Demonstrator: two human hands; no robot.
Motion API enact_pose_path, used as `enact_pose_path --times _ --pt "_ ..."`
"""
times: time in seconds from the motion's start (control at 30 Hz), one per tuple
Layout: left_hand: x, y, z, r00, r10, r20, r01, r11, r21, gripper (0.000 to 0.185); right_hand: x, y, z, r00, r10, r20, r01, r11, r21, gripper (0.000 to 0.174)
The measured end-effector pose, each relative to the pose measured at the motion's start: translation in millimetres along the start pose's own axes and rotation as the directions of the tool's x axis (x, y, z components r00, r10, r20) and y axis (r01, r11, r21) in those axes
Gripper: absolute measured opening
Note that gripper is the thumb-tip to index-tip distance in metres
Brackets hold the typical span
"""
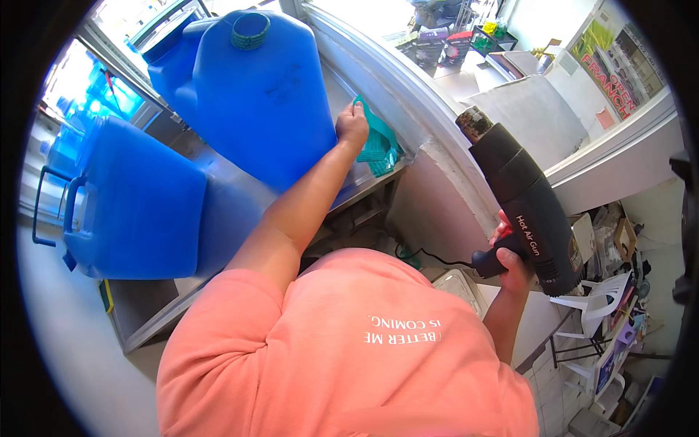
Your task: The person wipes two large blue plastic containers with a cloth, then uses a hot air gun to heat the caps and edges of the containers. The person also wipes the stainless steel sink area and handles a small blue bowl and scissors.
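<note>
My left hand (352, 125) pinches one end of a green plastic film strip (379, 131) between thumb and fingers. More of the green film hangs down to the edge of a stainless steel counter (235, 188). Right beside that hand stands a large blue plastic water jug (262, 104) with an uncapped threaded neck. In my right hand (513, 265) is the grip of a black hot air gun (521, 196), held off to the right. Its metal nozzle points up and to the left, away from the film. A black cord runs from the handle.
Another blue jug (142, 213) with handles stands on the counter at left. Behind the first jug is a further blue container (169, 68). A window ledge (393, 98) runs along the counter's far right side. White plastic chairs (600, 297) and clutter fill the right.
</note>
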State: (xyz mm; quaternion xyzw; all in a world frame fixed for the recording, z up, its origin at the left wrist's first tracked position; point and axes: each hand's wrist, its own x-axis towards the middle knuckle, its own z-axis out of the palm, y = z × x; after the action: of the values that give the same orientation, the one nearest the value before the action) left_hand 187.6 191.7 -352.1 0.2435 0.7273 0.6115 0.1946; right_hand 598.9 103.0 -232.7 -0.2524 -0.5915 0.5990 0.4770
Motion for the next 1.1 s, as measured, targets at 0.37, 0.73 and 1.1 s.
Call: enact_pose_path --times 0.37,0.73,1.1 --pt "-122 92 -72 0.867 0.387 0.314 -0.311 0.912 -0.266 0.015 9 7 11 1.000 -0.023 -0.014 0.024 0.998 0.052 0.070" --pt "58 107 -343 0.413 0.626 -0.662 -0.670 0.701 0.245 0.025 53 12 136 0.928 -0.284 0.242 0.067 0.764 0.642 0.075" --pt "145 34 -371 0.924 0.246 -0.292 -0.298 0.942 -0.151 0.025 62 8 326 0.984 -0.102 0.148 -0.054 0.617 0.785 0.081"
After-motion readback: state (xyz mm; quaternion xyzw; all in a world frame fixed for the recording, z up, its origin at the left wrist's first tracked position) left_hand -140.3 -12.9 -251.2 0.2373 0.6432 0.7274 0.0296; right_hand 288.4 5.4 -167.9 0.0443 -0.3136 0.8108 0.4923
